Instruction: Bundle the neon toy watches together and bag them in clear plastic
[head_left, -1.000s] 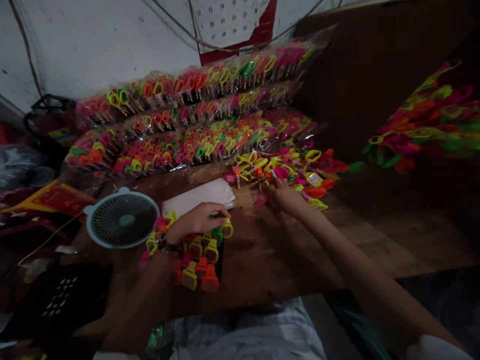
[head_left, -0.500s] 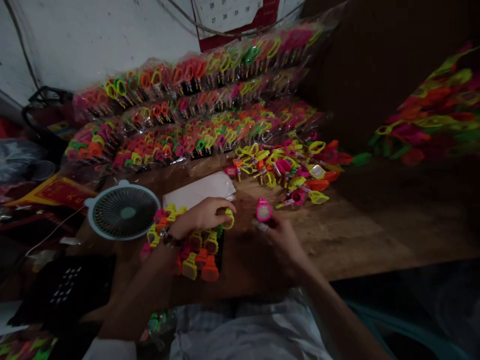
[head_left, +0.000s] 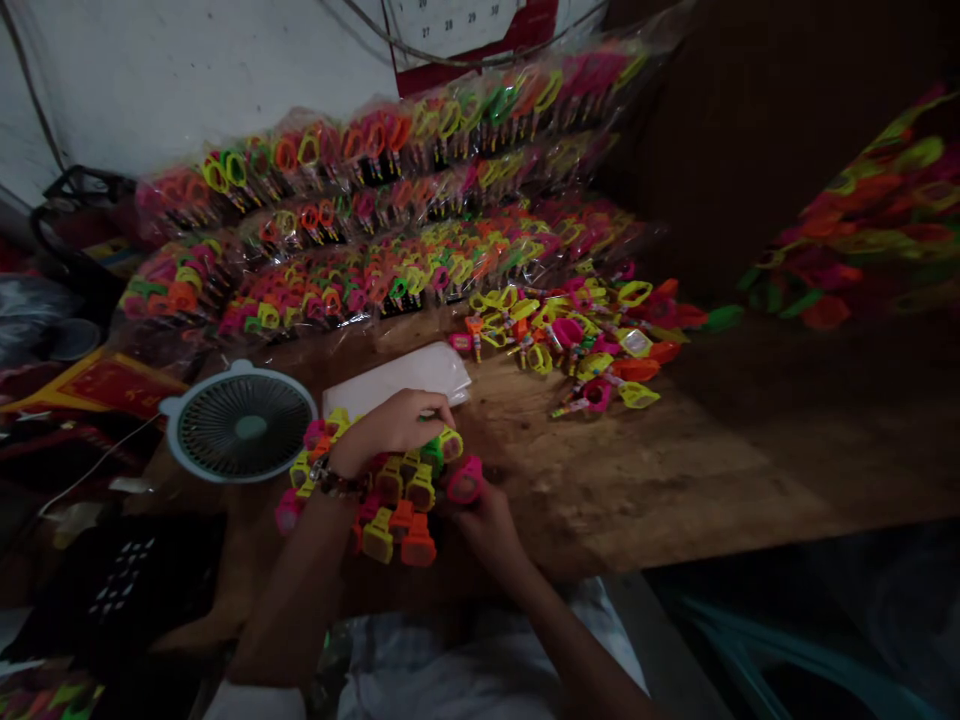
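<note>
The right hand (head_left: 487,522) grips a pink watch (head_left: 466,482). Left hand (head_left: 401,420): grip cannot be determined. Watch cluster (head_left: 379,537) appears part-complete; loose pile (head_left: 568,333) remains

A bright pink toy watch (head_left: 466,482) is held up at the fingertips of the right hand (head_left: 486,525), its face tilted. Just beside it, a yellow toy watch (head_left: 450,443) sits at the fingertips of the left hand (head_left: 401,420). Below lies a close-packed cluster of watches (head_left: 379,535), yellow, orange, pink and green, faces mostly up, partly hidden by the left forearm.
</note>
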